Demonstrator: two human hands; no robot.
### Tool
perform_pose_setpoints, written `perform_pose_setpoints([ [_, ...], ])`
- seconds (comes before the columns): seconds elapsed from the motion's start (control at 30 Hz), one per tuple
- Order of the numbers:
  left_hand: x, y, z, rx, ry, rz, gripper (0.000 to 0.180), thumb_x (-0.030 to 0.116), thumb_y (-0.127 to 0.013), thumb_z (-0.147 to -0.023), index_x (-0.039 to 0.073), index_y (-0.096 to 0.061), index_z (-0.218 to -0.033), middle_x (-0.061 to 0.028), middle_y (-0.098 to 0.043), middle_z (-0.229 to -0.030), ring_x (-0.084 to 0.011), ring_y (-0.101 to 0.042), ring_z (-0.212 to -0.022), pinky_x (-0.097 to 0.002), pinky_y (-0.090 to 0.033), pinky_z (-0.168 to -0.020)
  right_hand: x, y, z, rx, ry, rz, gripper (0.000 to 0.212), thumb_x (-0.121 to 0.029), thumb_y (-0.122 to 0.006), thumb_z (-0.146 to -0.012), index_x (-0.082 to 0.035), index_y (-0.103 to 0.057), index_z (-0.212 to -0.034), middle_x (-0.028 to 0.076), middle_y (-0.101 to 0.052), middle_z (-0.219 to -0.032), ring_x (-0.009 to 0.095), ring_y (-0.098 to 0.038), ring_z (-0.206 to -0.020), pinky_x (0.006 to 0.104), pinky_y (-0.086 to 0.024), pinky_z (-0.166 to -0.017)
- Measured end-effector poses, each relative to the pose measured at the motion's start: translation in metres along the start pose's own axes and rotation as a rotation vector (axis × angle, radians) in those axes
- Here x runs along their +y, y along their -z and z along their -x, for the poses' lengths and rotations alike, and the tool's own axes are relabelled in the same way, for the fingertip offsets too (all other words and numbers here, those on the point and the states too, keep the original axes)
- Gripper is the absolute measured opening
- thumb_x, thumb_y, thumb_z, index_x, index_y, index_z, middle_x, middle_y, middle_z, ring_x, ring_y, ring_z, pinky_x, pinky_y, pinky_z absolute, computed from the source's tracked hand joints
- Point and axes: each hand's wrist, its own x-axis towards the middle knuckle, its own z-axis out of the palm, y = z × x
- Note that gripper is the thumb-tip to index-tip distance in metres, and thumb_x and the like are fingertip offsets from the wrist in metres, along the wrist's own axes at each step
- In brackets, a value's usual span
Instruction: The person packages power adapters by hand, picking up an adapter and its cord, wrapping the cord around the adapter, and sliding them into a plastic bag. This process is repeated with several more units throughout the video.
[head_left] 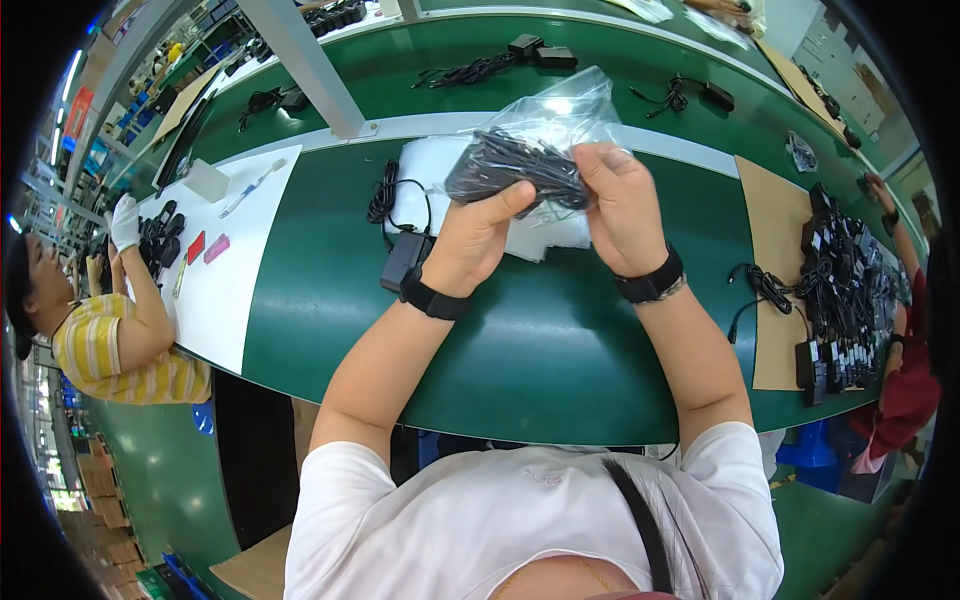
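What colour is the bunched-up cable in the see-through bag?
The cable is black; it shows best in the head view.

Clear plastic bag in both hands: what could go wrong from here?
1. The coiled black cable might slip out if the left hand or right hand loosens; I can't tell whether the clear plastic bag is sealed.
2. The left wristband sits close by the black power adapter, so a small arm movement could knock it.
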Motion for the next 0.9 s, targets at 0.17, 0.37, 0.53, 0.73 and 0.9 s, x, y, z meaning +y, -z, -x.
perform_pose_setpoints([
  [0.17,0.015,-0.005,-0.005,0.045,-0.033,-0.380,0.061,0.011,-0.072,-0.072,0.001,-0.042,-0.124,-0.0094,-0.052,-0.113,-0.0148,-0.049,-0.102,-0.0268,-0.044,-0.082,-0.019,0.015,-0.001,0.179,0.598,0.583,0.015,-0.017,-0.059,-0.086,-0.003,-0.056,-0.083,0.002,-0.059,-0.074,0.007,-0.052,-0.068,0.0192,-0.040,-0.062],
  [0.37,0.007,-0.023,-0.002,0.169,0.074,-0.421,0.027,0.017,-0.068,-0.078,-0.002,-0.059,-0.095,-0.0041,-0.061,-0.083,-0.0091,-0.056,-0.075,-0.0225,-0.045,-0.069,0.004,0.007,0.014,0.089,0.895,1.008,0.008,-0.009,-0.058,-0.085,-0.002,-0.054,-0.086,0.004,-0.058,-0.071,0.011,-0.055,-0.062,0.0230,-0.045,-0.061],
  [0.53,0.000,-0.015,0.002,0.235,-0.168,-0.541,0.021,0.018,-0.066,-0.081,0.000,-0.059,-0.073,-0.0006,-0.056,-0.069,-0.0058,-0.046,-0.060,-0.0217,-0.038,-0.054,-0.017,0.002,-0.002,0.085,0.404,0.006,0.015,-0.007,-0.060,-0.083,-0.005,-0.051,-0.095,0.002,-0.054,-0.077,0.013,-0.055,-0.072,0.0280,-0.047,-0.075],
  [0.73,0.014,-0.016,0.005,0.352,-0.508,-0.860,0.026,0.020,-0.064,-0.082,0.000,-0.056,-0.068,-0.0013,-0.052,-0.061,-0.0091,-0.044,-0.058,-0.0242,-0.036,-0.052,-0.029,0.017,0.000,-0.429,0.209,0.574,0.086,-0.053,-0.065,-0.072,-0.007,-0.028,-0.135,0.012,-0.044,-0.127,0.022,-0.044,-0.115,0.0371,-0.042,-0.091],
  [0.9,0.011,-0.014,0.007,0.139,-0.796,-1.001,0.017,0.013,-0.067,-0.077,0.000,-0.059,-0.070,-0.0045,-0.058,-0.070,-0.0157,-0.049,-0.064,-0.0276,-0.040,-0.057,-0.012,0.007,0.005,-0.305,-0.241,0.225,0.051,-0.040,-0.053,-0.086,-0.002,-0.047,-0.119,0.010,-0.055,-0.112,0.019,-0.055,-0.100,0.0367,-0.052,-0.077],
])
